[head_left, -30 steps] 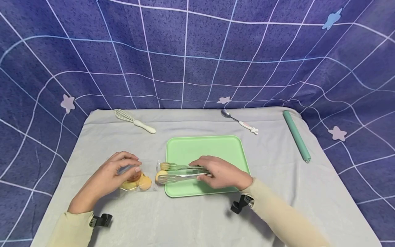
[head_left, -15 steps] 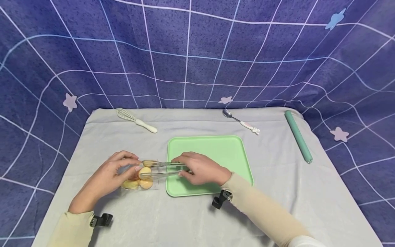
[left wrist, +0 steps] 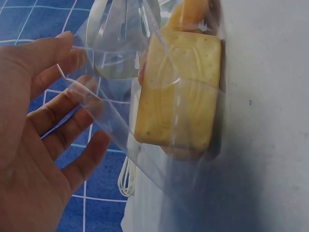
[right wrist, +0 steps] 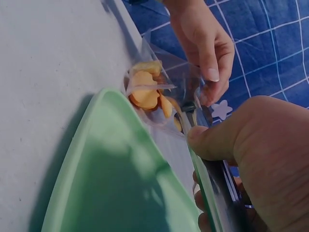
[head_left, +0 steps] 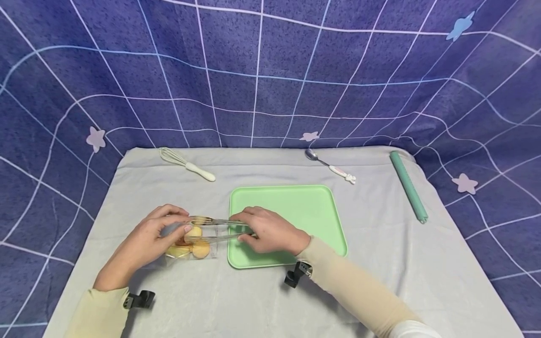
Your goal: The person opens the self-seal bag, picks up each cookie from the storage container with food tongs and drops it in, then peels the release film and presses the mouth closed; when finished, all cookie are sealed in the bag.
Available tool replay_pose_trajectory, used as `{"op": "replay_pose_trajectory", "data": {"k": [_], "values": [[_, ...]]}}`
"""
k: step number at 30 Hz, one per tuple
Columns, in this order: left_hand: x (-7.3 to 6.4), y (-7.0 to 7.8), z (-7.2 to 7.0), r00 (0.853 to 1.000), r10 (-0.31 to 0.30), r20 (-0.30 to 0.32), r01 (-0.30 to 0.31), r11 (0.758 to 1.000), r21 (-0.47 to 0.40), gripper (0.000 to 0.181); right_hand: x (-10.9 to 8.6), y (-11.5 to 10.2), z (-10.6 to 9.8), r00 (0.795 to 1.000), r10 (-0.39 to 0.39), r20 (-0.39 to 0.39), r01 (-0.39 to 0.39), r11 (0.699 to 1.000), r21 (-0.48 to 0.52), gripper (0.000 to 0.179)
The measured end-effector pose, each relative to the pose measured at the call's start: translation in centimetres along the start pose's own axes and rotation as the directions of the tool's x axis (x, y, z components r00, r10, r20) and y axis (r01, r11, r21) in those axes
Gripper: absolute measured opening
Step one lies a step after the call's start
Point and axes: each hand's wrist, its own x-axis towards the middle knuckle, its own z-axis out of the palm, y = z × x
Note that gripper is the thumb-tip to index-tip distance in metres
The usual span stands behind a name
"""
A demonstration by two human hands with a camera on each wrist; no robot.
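Note:
My left hand [head_left: 145,244] pinches the edge of a clear plastic bag [left wrist: 113,123] between thumb and fingers, keeping its mouth raised. Inside the bag lie a rectangular yellow biscuit [left wrist: 178,92] and round orange-yellow biscuits [head_left: 201,249]. In my right hand [head_left: 272,230] is a pair of metal tongs [head_left: 224,237], pointing left over the tray's edge. Their slotted ends reach the bag's mouth, close to the left fingertips. A pale round biscuit [head_left: 194,232] shows between these ends; whether they still squeeze it, I cannot tell.
Below the right hand lies a light green tray [head_left: 291,199], right of the bag. Along the table's back are a cream whisk [head_left: 190,166] and a spoon with a white handle [head_left: 331,168]. A green stick-like tool [head_left: 407,188] lies at the far right.
My right hand has moved left with the tongs, from over the tray to the bag's mouth. A round biscuit travelled left between the tongs' ends. The left hand has stayed nearly still.

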Motion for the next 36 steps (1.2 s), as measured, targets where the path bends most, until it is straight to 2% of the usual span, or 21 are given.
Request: {"op": "replay_pose_trajectory", "data": {"k": [6,12,15,18,20,22,26,29,31,33,36], "values": [[-0.2,-0.1,0.0,1.000,0.011,-0.011,-0.011,1.000,-0.007,0.016,-1.2,0.1,-0.7,1.000,0.006,-0.005,-0.006,0.999,0.034,0.050],[-0.3,-0.4,0.4,0.999,0.029,-0.019,-0.029,0.999,-0.022,0.016,-4.5,1.0,-1.2,0.998,0.057,-0.029,-0.054,0.992,0.111,0.065],[-0.4,-0.5,0.6,0.999,0.032,-0.019,-0.033,0.999,-0.031,0.015,-6.8,1.9,-1.5,0.990,0.103,-0.094,-0.087,0.984,0.158,0.072],[-0.3,-0.5,0.6,0.999,0.034,-0.020,-0.035,0.998,-0.043,0.014,-9.5,3.0,-1.9,0.963,0.184,-0.198,-0.142,0.967,0.210,0.077],[-0.3,-0.5,0.6,0.999,0.043,-0.023,-0.044,0.998,-0.046,0.015,-11.4,3.8,-2.3,0.927,0.264,-0.268,-0.201,0.950,0.241,0.079],[-0.2,-0.4,0.7,0.998,0.051,-0.026,-0.053,0.997,-0.050,0.015,-13.2,4.5,-2.7,0.873,0.359,-0.331,-0.284,0.925,0.252,0.080],[-0.1,-0.4,0.7,0.998,0.062,-0.031,-0.063,0.997,-0.053,0.016,-16.5,6.0,-3.5,0.733,0.528,-0.428,-0.464,0.849,0.251,0.078],[0.0,-0.4,0.9,0.998,0.056,-0.027,-0.058,0.996,-0.071,0.016,-18.8,7.1,-4.0,0.625,0.609,-0.488,-0.585,0.780,0.224,0.075],[0.0,-0.4,1.1,0.998,0.052,-0.025,-0.054,0.996,-0.075,0.015,-20.2,7.7,-4.2,0.567,0.641,-0.517,-0.655,0.732,0.189,0.074],[0.0,-0.4,1.2,0.998,0.053,-0.026,-0.055,0.995,-0.078,0.015,-21.4,8.2,-4.4,0.520,0.675,-0.524,-0.715,0.679,0.165,0.074],[0.1,-0.5,1.3,0.997,0.071,-0.034,-0.073,0.995,-0.073,0.016,-22.8,9.0,-4.5,0.476,0.720,-0.506,-0.777,0.613,0.142,0.077]]}}
